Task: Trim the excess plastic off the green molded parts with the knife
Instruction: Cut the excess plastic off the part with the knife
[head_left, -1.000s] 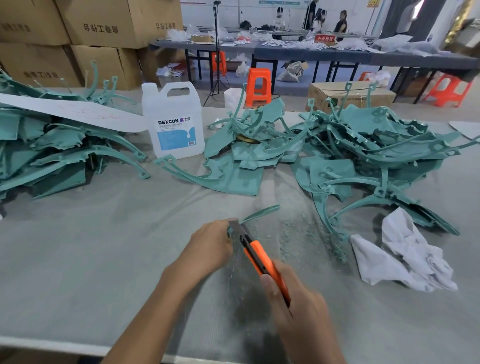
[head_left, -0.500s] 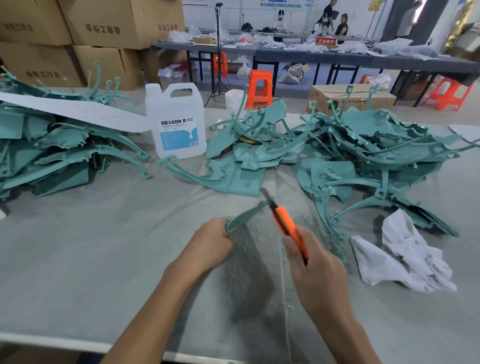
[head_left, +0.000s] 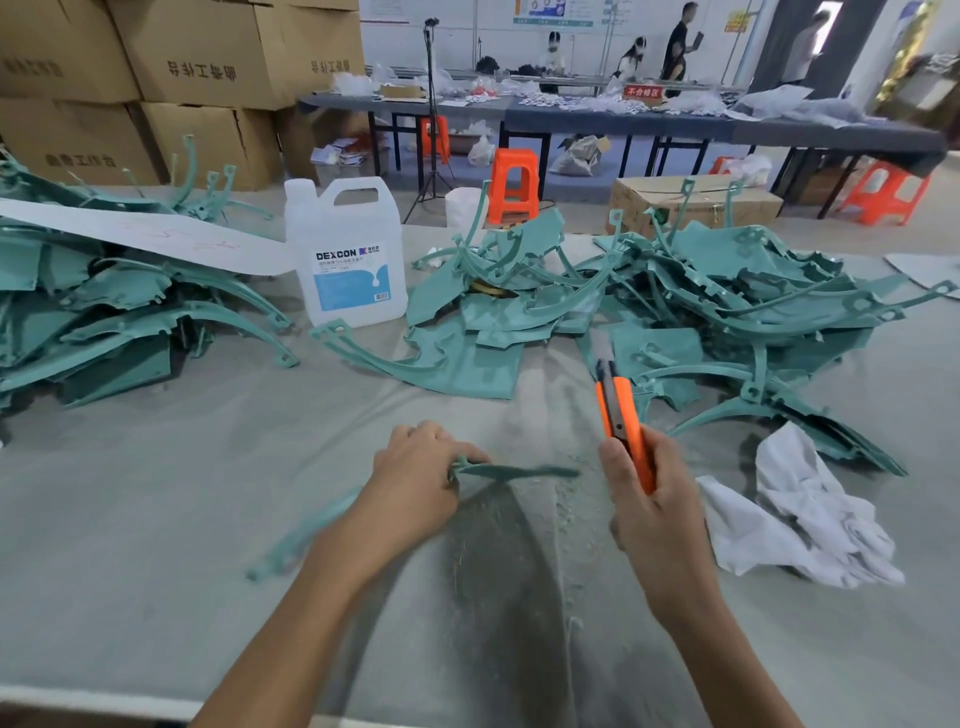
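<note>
The grey cloth-covered bench (head_left: 156, 519) carries large heaps of green molded plastic parts (head_left: 753, 312) at left and right; which heap is trimmed cannot be told, so much work probably remains. The left hand (head_left: 415, 483) grips one slim curved green part (head_left: 519, 472) low over the bench, fingers curled round it. The right hand (head_left: 654, 509) clasps the orange utility knife (head_left: 621, 421), blade clear of the part. Pale shavings (head_left: 563, 499) on the cloth indicate trimming under way
</note>
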